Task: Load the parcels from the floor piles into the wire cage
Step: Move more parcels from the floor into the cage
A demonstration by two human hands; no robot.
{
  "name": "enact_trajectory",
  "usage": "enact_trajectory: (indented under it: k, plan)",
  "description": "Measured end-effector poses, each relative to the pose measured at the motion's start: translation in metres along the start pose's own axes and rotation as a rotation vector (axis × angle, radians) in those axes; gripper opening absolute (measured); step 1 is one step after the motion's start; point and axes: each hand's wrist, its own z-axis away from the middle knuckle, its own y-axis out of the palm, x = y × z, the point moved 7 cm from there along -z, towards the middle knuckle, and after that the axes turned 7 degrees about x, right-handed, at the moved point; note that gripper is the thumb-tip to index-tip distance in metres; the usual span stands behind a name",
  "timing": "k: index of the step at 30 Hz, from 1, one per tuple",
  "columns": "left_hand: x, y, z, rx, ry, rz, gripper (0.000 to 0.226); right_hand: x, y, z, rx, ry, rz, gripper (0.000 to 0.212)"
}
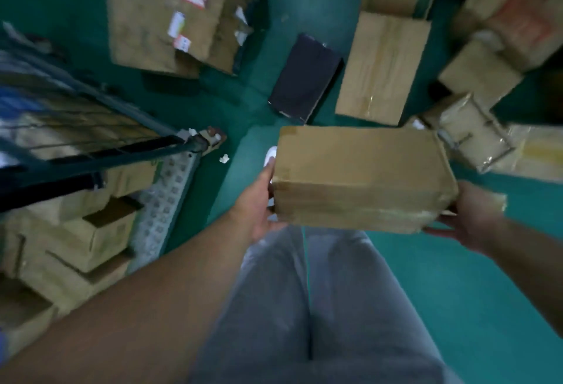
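the green floor (472, 277) takes up most of the view, dim and smeared with blur. on the person's left stands the wire cage (100, 152), its dark top rail running slantwise, with cardboard boxes (91, 231) stacked inside. ahead and to the right lie the floor piles (493, 48): brown cartons tumbled together, a long flat carton (380, 69), and a dark parcel (304, 78) just beside it. grey trousers (304, 307) show below.

the brown parcel (362, 176) is off the floor, carried in front of the legs, its long axis running left to right across the body. the left grip (259, 200) is clamped on its left end, thumb up along the edge and fingers hidden beneath. the right grip (469, 216) cups the lower right corner from under, fingers curled round it.

the cage lies to the left of the parcel, well apart from it. so the left grip is the nearer one, and the parcel would likely go in left end first, over the rail. a white shoe tip (270, 155) peeks out just beside the left grip.
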Motion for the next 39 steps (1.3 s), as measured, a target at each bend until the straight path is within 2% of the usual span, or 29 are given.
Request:
enact_trajectory:
  k: [3,5,8,11,13,15,17,20,23,26,29,32,36,39]
  plan:
    - [0.010,-0.017,0.064,-0.027,0.065,0.097,0.052,0.024,0.013,0.061,0.130,0.037,0.339,0.057]
    - [0.022,-0.038,0.099,-0.048,0.097,0.176,0.048,0.033,0.026,0.086,0.159,0.026,0.504,0.066]
    - [0.046,-0.083,0.137,-0.097,0.153,0.341,0.046,0.039,0.069,0.127,0.165,-0.065,0.623,0.064]
    - [0.078,-0.137,0.170,-0.181,0.220,0.470,0.034,0.048,0.129,0.162,0.175,-0.316,0.686,0.047]
    - [0.107,-0.177,0.186,-0.229,0.253,0.559,0.029,0.044,0.173,0.187,0.263,-0.511,0.800,0.069]
    - [0.141,-0.213,0.194,-0.279,0.262,0.623,0.030,0.025,0.213,0.208,0.376,-0.606,0.989,0.083]
    - [0.175,-0.243,0.199,-0.301,0.268,0.668,0.029,-0.002,0.248,0.225,0.454,-0.673,1.207,0.080]
    - [0.228,-0.281,0.200,-0.306,0.290,0.752,0.032,-0.051,0.290,0.243,0.420,-0.709,1.439,0.064]
    - [0.279,-0.315,0.197,-0.264,0.306,0.857,0.041,-0.107,0.320,0.255,0.399,-0.714,1.504,0.056]
    - [0.324,-0.343,0.198,-0.188,0.297,0.899,0.047,-0.172,0.343,0.268,0.430,-0.690,1.467,0.067]
    - [0.369,-0.376,0.196,-0.119,0.322,1.011,0.047,-0.238,0.370,0.275,0.463,-0.733,1.507,0.069]
    - [0.410,-0.419,0.196,-0.121,0.377,1.105,0.042,-0.289,0.402,0.281,0.422,-0.763,1.632,0.087]
    - [0.420,-0.452,0.201,-0.144,0.438,1.137,0.038,-0.322,0.423,0.293,0.360,-0.635,1.641,0.111]
    - [0.414,-0.478,0.199,-0.154,0.459,1.137,0.051,-0.338,0.446,0.306,0.263,-0.702,1.644,0.127]
